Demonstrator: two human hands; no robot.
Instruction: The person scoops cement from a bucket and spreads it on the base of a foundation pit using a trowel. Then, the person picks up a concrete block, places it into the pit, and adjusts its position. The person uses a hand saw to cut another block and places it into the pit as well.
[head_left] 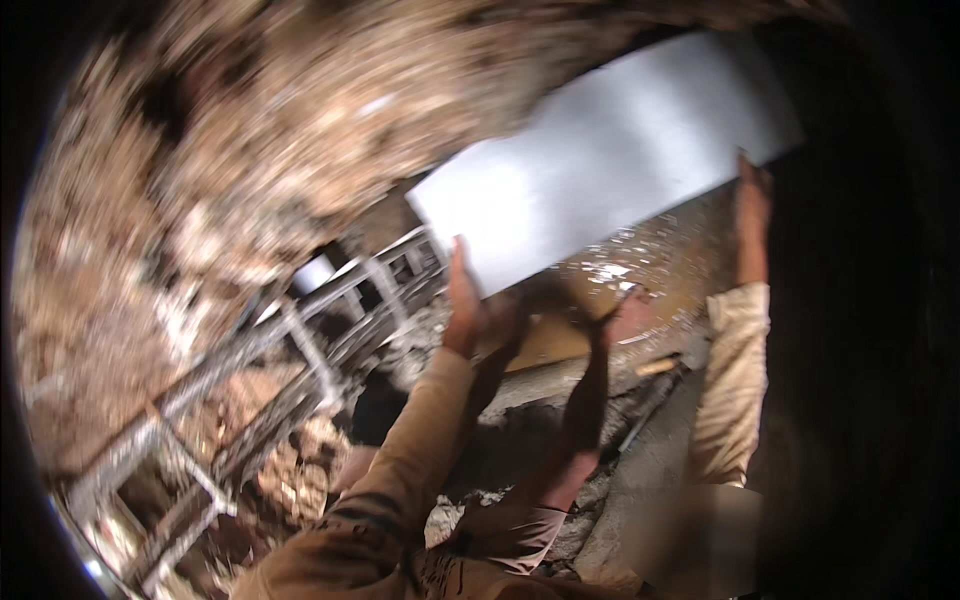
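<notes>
A long, pale, shiny flat sheet (610, 160), perhaps metal, slants up to the right in front of me. My left hand (465, 312) grips its near left end, with the thumb along the edge. Near the sheet's right end, my right hand (752, 192) holds the lower edge. Both arms are stretched out in tan sleeves. The fingers behind the sheet are hidden. Below it lies shallow, muddy brown water (665, 255) with bright glints.
A ladder-like frame (325, 370) with several rungs runs diagonally at the left over rough ground. A bare leg (585, 415) reaches down to the water between my arms. Rocky brown earth (300, 130), smeared by motion, rises behind. Deep shadow covers the right side.
</notes>
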